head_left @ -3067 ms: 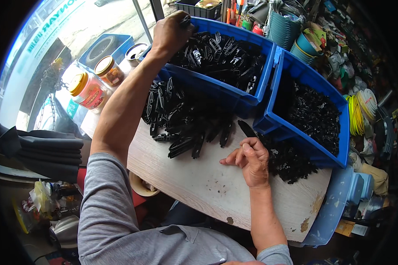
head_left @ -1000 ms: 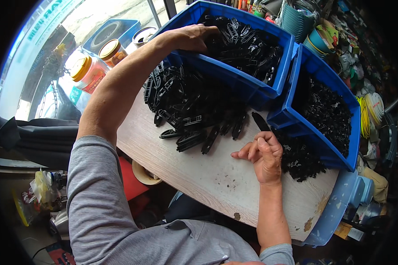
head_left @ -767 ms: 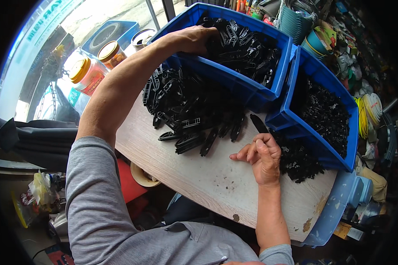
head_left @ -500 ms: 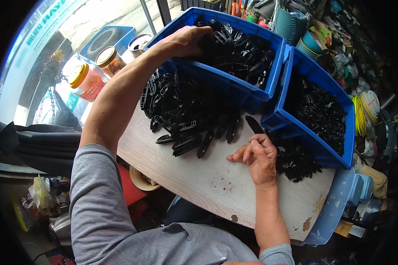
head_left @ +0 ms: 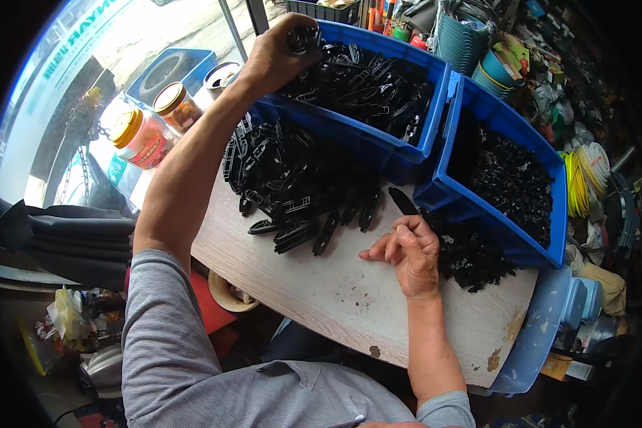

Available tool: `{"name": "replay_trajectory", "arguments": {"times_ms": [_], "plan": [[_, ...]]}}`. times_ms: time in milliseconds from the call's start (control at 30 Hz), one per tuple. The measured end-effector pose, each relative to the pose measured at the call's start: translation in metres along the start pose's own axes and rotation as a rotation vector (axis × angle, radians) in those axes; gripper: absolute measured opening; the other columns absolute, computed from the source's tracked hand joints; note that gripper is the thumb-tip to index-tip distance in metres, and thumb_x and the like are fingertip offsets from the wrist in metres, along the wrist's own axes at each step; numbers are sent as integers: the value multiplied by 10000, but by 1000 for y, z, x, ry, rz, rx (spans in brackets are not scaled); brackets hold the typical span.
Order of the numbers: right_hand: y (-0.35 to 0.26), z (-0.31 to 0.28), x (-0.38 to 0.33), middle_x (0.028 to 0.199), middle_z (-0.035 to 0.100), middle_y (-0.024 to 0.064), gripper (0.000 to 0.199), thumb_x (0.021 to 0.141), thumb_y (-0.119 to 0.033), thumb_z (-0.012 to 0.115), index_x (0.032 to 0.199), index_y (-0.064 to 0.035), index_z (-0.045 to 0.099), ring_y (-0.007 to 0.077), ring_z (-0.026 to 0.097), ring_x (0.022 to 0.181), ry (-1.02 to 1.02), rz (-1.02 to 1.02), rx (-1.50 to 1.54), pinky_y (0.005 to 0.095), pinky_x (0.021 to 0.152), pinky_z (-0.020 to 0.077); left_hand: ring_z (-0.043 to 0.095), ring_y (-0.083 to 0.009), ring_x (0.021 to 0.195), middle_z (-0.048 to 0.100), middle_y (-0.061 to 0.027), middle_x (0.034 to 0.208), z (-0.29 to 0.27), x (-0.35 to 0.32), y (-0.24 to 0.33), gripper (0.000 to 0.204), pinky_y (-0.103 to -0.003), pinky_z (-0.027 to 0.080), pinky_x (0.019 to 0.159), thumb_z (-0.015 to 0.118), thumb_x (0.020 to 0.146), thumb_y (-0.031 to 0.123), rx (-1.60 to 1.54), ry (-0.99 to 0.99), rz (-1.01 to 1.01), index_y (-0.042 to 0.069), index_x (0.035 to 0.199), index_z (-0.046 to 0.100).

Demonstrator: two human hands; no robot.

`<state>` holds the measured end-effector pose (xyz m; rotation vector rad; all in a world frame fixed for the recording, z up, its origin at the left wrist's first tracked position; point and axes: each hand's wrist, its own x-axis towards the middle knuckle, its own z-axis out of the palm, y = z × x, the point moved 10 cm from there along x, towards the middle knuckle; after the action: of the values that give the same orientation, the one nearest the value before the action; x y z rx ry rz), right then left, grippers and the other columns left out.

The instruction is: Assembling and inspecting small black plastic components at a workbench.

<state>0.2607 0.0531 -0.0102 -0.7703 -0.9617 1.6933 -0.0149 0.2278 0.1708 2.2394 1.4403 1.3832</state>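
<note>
Lifting clear of the pieces, the left hand (head_left: 278,57) had risen since half a second earlier, when its fingers dipped among the long black parts (head_left: 378,93) in the main blue bin (head_left: 399,162); it was now above that bin's left end. The right hand (head_left: 415,260) had kept much the same pose, nearer the wearer than the bin.

The left hand was curled around some dark, glossy pieces (head_left: 304,41), too bunched to number. The right hand was partly folded, one finger pointing left; a single dark strip (head_left: 403,201) showed just beyond its knuckles, and whether the fingers gripped it could not be told.

Two blue bins stood side by side: the main bin and, just to its right, a second bin (head_left: 471,214) filled with small black parts (head_left: 517,189). Two loose heaps lay on the one worktop (head_left: 321,289): a long-part heap (head_left: 299,178) directly before the main bin, and a small-part heap (head_left: 474,258) before it and to the right. Left of the main bin were two lidded jars (head_left: 146,143) and one round tin (head_left: 221,76). The parts in bins and heaps were too many to count.
</note>
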Motion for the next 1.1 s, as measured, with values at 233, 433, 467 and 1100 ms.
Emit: {"name": "replay_trajectory", "arguments": {"times_ms": [233, 433, 467, 1100], "plan": [[3, 3, 0, 612, 575, 49, 183, 982, -199, 531, 1053, -32, 560, 199, 665, 647, 6, 3, -3, 514, 698, 635, 665, -119, 827, 698, -69, 937, -48, -65, 52, 436, -271, 535, 742, 803, 794, 24, 88, 358, 212, 71, 1180, 607], [1, 5, 1, 615, 581, 51, 182, 995, -203, 530, 1054, -34, 562, 197, 666, 648, -15, -15, -7, 518, 697, 637, 655, -130, 856, 680, -94, 1008, -48, -134, 30, 439, -275, 534, 767, 811, 801, 28, 43, 415, 116, 58, 1180, 592], [1, 4, 1, 616, 580, 50, 182, 996, -205, 529, 1052, -35, 562, 198, 666, 653, -15, -15, -6, 522, 698, 637, 665, -195, 944, 678, -115, 1058, -46, -143, 20, 461, -310, 536, 835, 807, 760, -12, -23, 391, 49, 59, 1165, 599], [1, 5, 1, 638, 562, 44, 190, 1004, -230, 531, 1025, -43, 559, 199, 666, 674, 0, 4, -34, 530, 711, 636, 670, -195, 998, 714, -100, 1095, -59, -192, -66, 314, -296, 495, 911, 681, 826, 133, 27, 307, -476, 21, 1118, 706]]}}
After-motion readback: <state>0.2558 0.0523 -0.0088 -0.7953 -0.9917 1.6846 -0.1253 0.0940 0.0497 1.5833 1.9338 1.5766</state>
